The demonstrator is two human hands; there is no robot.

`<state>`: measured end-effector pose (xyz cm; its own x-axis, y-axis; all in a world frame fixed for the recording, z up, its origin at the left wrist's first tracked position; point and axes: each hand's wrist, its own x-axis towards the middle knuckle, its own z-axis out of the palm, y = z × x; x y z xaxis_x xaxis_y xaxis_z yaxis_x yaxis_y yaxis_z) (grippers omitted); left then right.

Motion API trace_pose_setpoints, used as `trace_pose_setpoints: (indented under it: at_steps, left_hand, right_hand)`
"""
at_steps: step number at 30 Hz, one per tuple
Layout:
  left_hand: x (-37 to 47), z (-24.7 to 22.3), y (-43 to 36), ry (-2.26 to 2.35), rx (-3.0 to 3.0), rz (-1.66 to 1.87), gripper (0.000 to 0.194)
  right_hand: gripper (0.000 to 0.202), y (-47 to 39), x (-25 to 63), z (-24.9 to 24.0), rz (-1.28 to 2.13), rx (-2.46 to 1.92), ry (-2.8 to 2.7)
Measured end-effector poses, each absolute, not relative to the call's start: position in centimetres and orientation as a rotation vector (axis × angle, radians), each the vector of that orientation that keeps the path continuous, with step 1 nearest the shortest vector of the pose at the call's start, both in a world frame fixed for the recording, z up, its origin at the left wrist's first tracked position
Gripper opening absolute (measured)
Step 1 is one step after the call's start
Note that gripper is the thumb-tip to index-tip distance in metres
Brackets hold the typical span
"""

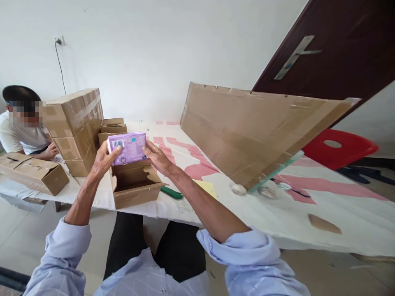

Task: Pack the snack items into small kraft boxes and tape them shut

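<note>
A purple plastic-wrapped pack (131,149) with a barcode and printed text is held up between my two hands. My left hand (105,158) grips its left end, thumb on the front face. At its right end my right hand (156,157) closes on it, the thumb likewise in front. What the pack contains cannot be made out. Just below and behind the pack, an open cardboard box (135,197) stands on the table edge, its flaps up and its inside dark. A green-handled tool (171,192) lies right of the box, partly hidden by it.
Taped cartons (72,131) are stacked at the left, with a person (26,131) behind them and a long carton (33,172) in front. A large cardboard sheet (247,131) leans across the table (308,222). Tape rolls (238,189) and a red stool (348,150) are at the right.
</note>
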<state>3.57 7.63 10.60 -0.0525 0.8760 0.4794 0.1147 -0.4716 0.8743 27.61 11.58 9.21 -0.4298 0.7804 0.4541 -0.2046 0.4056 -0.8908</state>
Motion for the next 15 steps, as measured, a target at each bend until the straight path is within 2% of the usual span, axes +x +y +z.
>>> trace_pose_setpoints:
  at_steps: [7,15]
  left_hand:
    - [3.1,10.8,11.1,0.844,1.596,1.396,0.082]
    - [1.2,7.8,15.0,0.933,1.555,1.233,0.084]
  right_hand:
    - [0.062,16.1,26.6,7.9,1.329,-0.643,-1.485]
    - [0.046,18.2,26.6,5.9,1.376,-0.645,-1.46]
